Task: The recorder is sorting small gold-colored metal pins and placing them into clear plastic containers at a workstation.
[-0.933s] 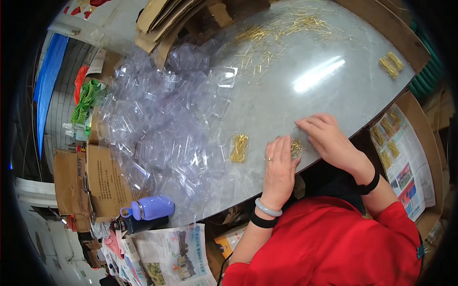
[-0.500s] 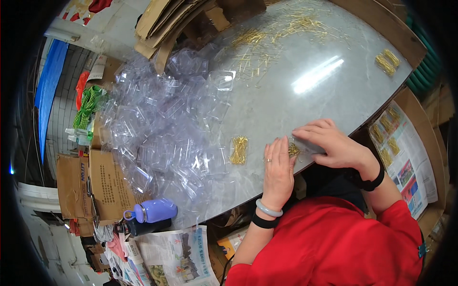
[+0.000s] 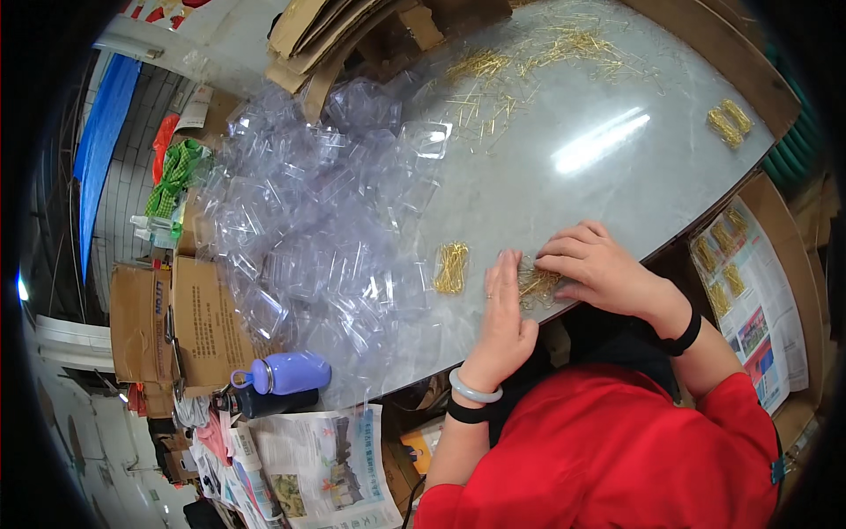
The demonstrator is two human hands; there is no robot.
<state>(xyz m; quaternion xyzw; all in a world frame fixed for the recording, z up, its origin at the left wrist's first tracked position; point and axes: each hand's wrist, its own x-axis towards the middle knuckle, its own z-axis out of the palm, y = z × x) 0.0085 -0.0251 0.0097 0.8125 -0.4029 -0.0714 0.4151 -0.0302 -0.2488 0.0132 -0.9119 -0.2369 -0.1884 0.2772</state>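
A small bundle of thin gold wire pins (image 3: pixel 536 284) lies near the table's front edge, between my two hands. My left hand (image 3: pixel 504 326) stands on edge at its left side, fingers stretched out and together, holding nothing. From the right, my right hand (image 3: pixel 604 271) curves its fingers and thumb around the right end of the bundle, hiding part of it. Left of my left hand, a clear plastic box filled with gold pins (image 3: pixel 451 268) lies on the grey table (image 3: pixel 520 194).
A large heap of clear plastic boxes (image 3: pixel 308 220) covers the table's left side. Loose gold pins (image 3: pixel 564 53) spread at the far side. Two filled bundles (image 3: pixel 729 122) lie far right. Several more sit on newspaper in a carton (image 3: pixel 775 326). A purple bottle (image 3: pixel 298 373) is lower left.
My left hand has turned more on edge and its fingers have drawn left off the pins. My right fingers have bent inward, and more of the bundle shows. The whole view has shifted slightly.
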